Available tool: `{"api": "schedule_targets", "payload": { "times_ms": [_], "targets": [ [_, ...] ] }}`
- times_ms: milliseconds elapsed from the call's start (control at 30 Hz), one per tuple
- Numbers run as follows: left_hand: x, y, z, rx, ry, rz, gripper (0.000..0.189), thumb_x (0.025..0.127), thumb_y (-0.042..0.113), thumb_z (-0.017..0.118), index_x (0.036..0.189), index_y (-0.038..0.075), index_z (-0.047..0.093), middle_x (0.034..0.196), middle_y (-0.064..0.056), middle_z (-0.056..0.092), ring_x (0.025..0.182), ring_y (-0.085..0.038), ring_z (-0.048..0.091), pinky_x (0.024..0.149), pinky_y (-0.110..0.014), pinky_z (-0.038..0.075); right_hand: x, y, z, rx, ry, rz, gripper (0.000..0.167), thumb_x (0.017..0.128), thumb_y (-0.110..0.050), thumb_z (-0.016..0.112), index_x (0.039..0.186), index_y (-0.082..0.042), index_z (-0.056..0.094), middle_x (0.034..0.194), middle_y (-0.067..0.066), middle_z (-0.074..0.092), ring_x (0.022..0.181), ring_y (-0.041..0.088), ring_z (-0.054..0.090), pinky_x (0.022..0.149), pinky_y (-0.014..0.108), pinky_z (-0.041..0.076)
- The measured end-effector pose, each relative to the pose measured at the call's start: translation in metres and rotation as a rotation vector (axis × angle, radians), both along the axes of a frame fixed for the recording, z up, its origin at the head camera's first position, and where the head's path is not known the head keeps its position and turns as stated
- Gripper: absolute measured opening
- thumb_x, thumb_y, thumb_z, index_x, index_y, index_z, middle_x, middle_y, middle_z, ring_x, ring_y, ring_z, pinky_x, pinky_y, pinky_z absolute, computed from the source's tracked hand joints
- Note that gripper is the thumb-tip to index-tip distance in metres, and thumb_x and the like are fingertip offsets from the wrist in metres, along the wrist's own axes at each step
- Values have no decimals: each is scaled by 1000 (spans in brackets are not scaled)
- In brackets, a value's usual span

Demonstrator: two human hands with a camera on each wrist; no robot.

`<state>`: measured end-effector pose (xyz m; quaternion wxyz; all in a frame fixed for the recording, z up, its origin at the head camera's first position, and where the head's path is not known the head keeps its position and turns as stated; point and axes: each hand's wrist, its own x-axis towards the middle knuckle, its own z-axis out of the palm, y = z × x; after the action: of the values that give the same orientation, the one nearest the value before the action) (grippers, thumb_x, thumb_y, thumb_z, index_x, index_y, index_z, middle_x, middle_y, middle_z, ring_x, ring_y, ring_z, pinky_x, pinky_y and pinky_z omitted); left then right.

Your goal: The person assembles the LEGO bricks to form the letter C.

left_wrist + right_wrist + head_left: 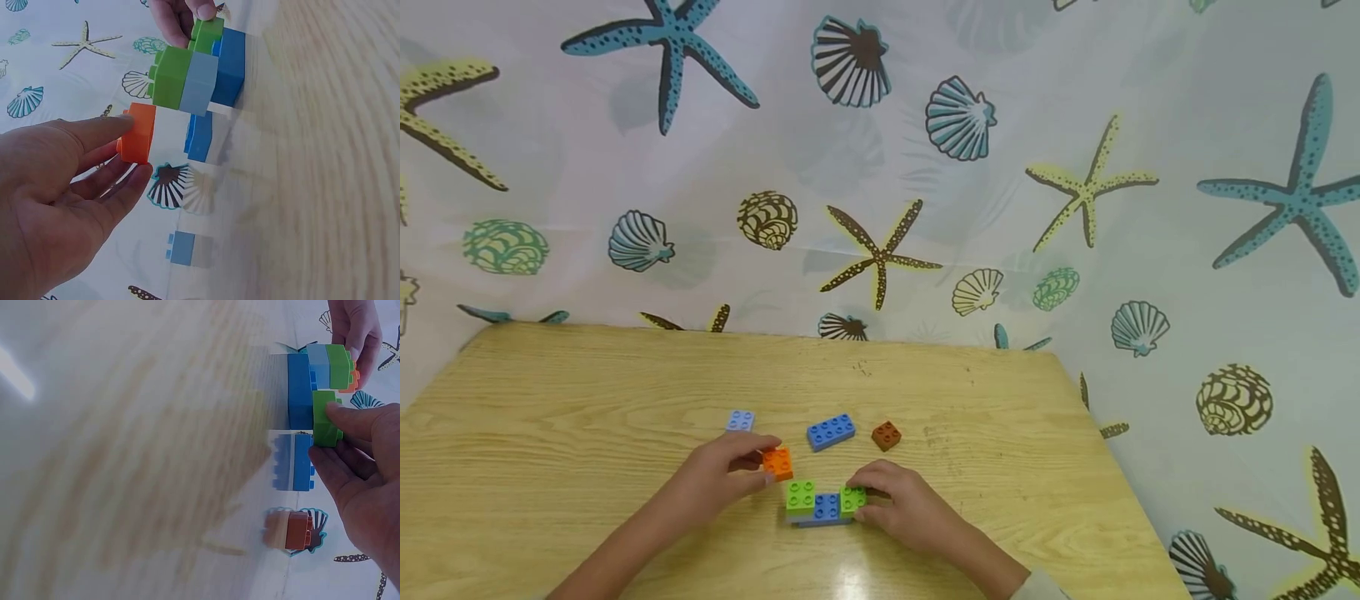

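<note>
Between thumb and fingers, my left hand (718, 475) pinches an orange brick (778, 463), held just behind and left of a small brick build. That build has a blue base brick (827, 505) with a light blue brick (199, 82) on its left end and a green brick (801, 496) on top of that. At the right end of the base, my right hand (910, 507) pinches a second green brick (325, 419) by its sides. This green brick sits right at the base's studs. In the left wrist view the orange brick (138, 133) is apart from the build.
Behind the hands on the wooden table (625, 383) lie a pale blue brick (741, 420), a long blue brick (831, 432) and a brown brick (887, 435). A cloth with starfish and shells (880, 167) hangs behind the table and along its right side.
</note>
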<state>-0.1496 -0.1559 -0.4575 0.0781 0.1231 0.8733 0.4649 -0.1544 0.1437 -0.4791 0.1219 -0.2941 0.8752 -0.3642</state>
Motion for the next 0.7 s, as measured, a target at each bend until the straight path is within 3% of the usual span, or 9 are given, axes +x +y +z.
{"api": "schedule_targets", "payload": {
  "times_ms": [233, 400, 700],
  "targets": [
    [6, 5, 5, 25, 45, -40, 36, 92, 15, 75, 127, 8, 68, 123, -6, 66, 106, -18, 65, 95, -37, 57, 0, 0, -1, -2, 5, 2, 33, 94, -18, 73, 127, -21, 69, 129, -9, 63, 123, 8, 57, 105, 27, 49],
    [9, 6, 8, 46, 40, -50, 36, 92, 17, 75, 127, 9, 68, 124, -6, 65, 107, -19, 64, 97, -40, 56, 0, 0, -2, -7, 8, 5, 33, 94, -17, 73, 127, -21, 69, 129, -9, 63, 123, 8, 57, 106, 27, 49],
    [12, 9, 9, 37, 29, -167, 37, 93, 28, 74, 126, 13, 69, 123, -4, 67, 105, -18, 63, 96, -39, 56, 0, 0, 0, -15, -19, -2, 33, 94, -17, 72, 127, -21, 69, 129, -9, 63, 123, 8, 57, 106, 27, 49]
  ]
}}
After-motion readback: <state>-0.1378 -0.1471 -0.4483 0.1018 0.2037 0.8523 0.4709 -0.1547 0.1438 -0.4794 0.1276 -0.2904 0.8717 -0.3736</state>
